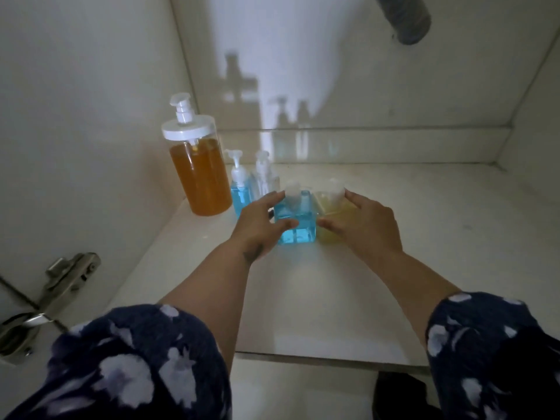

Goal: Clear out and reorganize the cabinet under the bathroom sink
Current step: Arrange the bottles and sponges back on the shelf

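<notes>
Cabinet floor (348, 268): pale, lit from the front, bearing five bottles toward its left rear.

Item 1. Orange bottle (200, 174): tall pump bottle, upright, nearest the left wall.
Item 2. Small blue bottle (239, 189): upright pump bottle, just right of the orange bottle.
Item 3. Clear bottle (264, 174): pump bottle, upright, just beside the small blue bottle, behind the left hand's fingers.
Item 4. Blue square bottle (298, 221): upright, white cap, standing on the cabinet floor in front of item 3.
Item 5. Yellow square bottle (328, 219): upright, white cap, touching the right face of the blue square bottle or nearly so.

Hands: left hand (257, 225) grips the blue square bottle, thumb on the near face, fingers round the left side up to the cap. Right hand (368, 225) grips the yellow square bottle likewise from the right. The two hands are apart, with the pair of bottles between them.

Key relation: both square bottles stand straight ahead of the hands, long axes vertical, side by side in a left-right line; each hand is nearest its own bottle. Judgement: the pair is being set in a row; any further move is likely a slide rearward or leftward toward items 2 and 3, keeping both upright.

Also present: door hinge (60, 286) at lower left; drain pipe (406, 16) overhead; patterned sleeves (136, 365).
</notes>
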Demonstrator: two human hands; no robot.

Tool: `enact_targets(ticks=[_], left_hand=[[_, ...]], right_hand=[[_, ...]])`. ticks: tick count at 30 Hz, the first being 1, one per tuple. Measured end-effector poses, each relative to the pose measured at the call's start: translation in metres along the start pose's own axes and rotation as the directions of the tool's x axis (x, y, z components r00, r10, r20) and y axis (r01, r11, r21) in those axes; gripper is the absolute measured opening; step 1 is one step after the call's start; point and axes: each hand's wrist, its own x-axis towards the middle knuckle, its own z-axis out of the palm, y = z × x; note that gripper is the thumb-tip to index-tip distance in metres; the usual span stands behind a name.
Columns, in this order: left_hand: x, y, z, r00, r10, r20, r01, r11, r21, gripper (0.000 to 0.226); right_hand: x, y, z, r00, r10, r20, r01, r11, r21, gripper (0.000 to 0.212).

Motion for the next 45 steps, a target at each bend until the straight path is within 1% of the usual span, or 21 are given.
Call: enact_targets(ticks=[4, 9, 11, 13, 15, 16, 17, 20, 23, 26, 29, 33, 35, 38, 42, 45], left_hand=[[0.012, -0.005, 0.011, 0.997, 0.050, -0.062, -0.048, 0.998, 0.027, 0.060], [0.019, -0.005, 0.011, 0.996, 0.022, -0.087, -0.011, 0.992, 0.128, 0.059], [0.017, -0.002, 0.010, 0.995, 0.015, -0.094, 0.001, 0.985, 0.172, 0.061], [0.013, 0.001, 0.005, 0.995, -0.002, -0.102, 0.025, 0.974, 0.223, 0.065], [0.003, 0.004, 0.000, 0.994, -0.043, -0.105, 0.070, 0.963, 0.261, 0.065], [-0.005, 0.005, -0.003, 0.994, -0.058, -0.097, 0.084, 0.954, 0.289, 0.062], [-0.014, 0.005, -0.006, 0.995, -0.062, -0.080, 0.085, 0.943, 0.321, 0.058], [-0.045, 0.002, -0.017, 0.998, -0.059, 0.000, 0.055, 0.925, 0.377, 0.043], [-0.079, 0.001, -0.033, 0.992, -0.085, 0.094, 0.042, 0.919, 0.392, 0.031], [-0.119, -0.001, -0.048, 0.982, -0.076, 0.174, 0.000, 0.918, 0.397, 0.027], [-0.162, -0.005, -0.062, 0.961, -0.062, 0.270, -0.053, 0.915, 0.399, 0.025], [-0.204, -0.016, -0.069, 0.943, -0.059, 0.328, -0.080, 0.916, 0.394, 0.024], [-0.220, -0.025, -0.070, 0.929, -0.082, 0.362, -0.065, 0.925, 0.375, 0.024], [-0.240, -0.040, -0.066, 0.925, -0.131, 0.356, -0.023, 0.918, 0.396, 0.028], [-0.273, -0.063, -0.054, 0.905, -0.246, 0.348, 0.090, 0.909, 0.407, 0.035], [-0.304, -0.091, -0.049, 0.861, -0.369, 0.349, 0.180, 0.864, 0.470, 0.048]], right_hand=[[0.014, 0.003, 0.002, 0.999, -0.020, -0.025, 0.020, 1.000, -0.015, 0.082], [0.019, 0.000, 0.008, 1.000, 0.011, -0.029, -0.011, 1.000, -0.004, 0.079], [0.018, -0.002, 0.006, 1.000, 0.011, 0.004, -0.011, 0.999, -0.048, 0.081], [0.017, -0.006, 0.000, 0.998, 0.019, 0.057, -0.013, 0.994, -0.110, 0.089], [0.011, -0.011, -0.008, 0.994, 0.064, 0.093, -0.047, 0.982, -0.181, 0.100], [0.005, -0.013, -0.012, 0.991, 0.087, 0.101, -0.063, 0.973, -0.221, 0.101], [-0.002, -0.015, -0.015, 0.989, 0.103, 0.104, -0.073, 0.963, -0.258, 0.098], [-0.034, -0.024, -0.021, 0.989, 0.106, 0.106, -0.062, 0.933, -0.354, 0.080], [-0.074, -0.040, -0.029, 0.979, 0.127, 0.162, -0.045, 0.899, -0.436, 0.068], [-0.124, -0.059, -0.037, 0.951, 0.194, 0.241, -0.072, 0.896, -0.439, 0.061], [-0.175, -0.073, -0.040, 0.926, 0.242, 0.290, -0.107, 0.904, -0.414, 0.058], [-0.224, -0.074, -0.028, 0.886, 0.298, 0.355, -0.150, 0.909, -0.388, 0.054], [-0.239, -0.065, -0.018, 0.867, 0.315, 0.387, -0.180, 0.921, -0.346, 0.051], [-0.258, -0.048, -0.002, 0.846, 0.293, 0.446, -0.165, 0.938, -0.304, 0.043], [-0.291, -0.028, 0.013, 0.823, 0.246, 0.511, -0.130, 0.959, -0.253, 0.037], [-0.314, -0.004, 0.030, 0.762, 0.230, 0.605, -0.065, 0.957, -0.282, 0.040]])
